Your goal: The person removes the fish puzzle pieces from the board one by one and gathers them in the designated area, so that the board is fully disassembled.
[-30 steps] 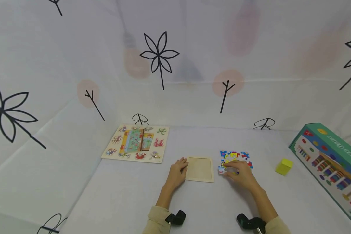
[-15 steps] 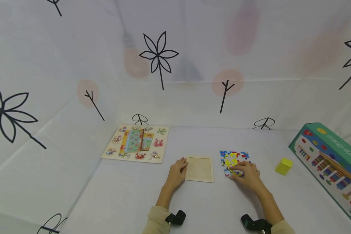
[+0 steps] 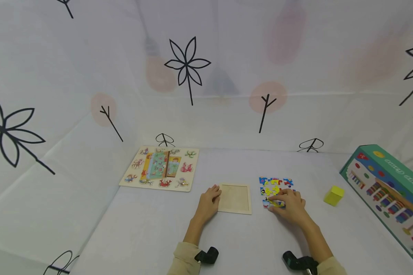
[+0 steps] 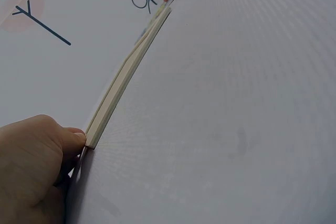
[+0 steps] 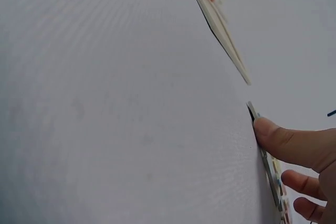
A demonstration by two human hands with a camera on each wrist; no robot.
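Observation:
A shallow square wooden puzzle tray (image 3: pixel 235 198) lies bare on the white table. My left hand (image 3: pixel 208 206) holds its left edge; in the left wrist view the thumb (image 4: pixel 73 138) touches the tray's near corner. Right of the tray, colourful jigsaw pieces (image 3: pixel 272 182) lie in loose rows. My right hand (image 3: pixel 292 206) is over their near right part, thumb and index finger around a yellowish puzzle piece (image 3: pixel 278 204) at the near row. The right wrist view shows the thumb (image 5: pixel 268 129) against the pieces' near edge. The hand hides several pieces.
A larger board with sea-animal pictures (image 3: pixel 187 184) lies at the back left, with picture cards (image 3: pixel 158 166) on it. Right of the jigsaw pieces stands a yellow block (image 3: pixel 334 196). A green toy box (image 3: pixel 385 191) fills the right side. Patterned white cloth (image 3: pixel 220 122) hangs behind.
My right hand has moved slightly right along the near row of jigsaw pieces, then nearly stopped. The near-left piece has shifted right with it. The left hand and tray have stayed put.

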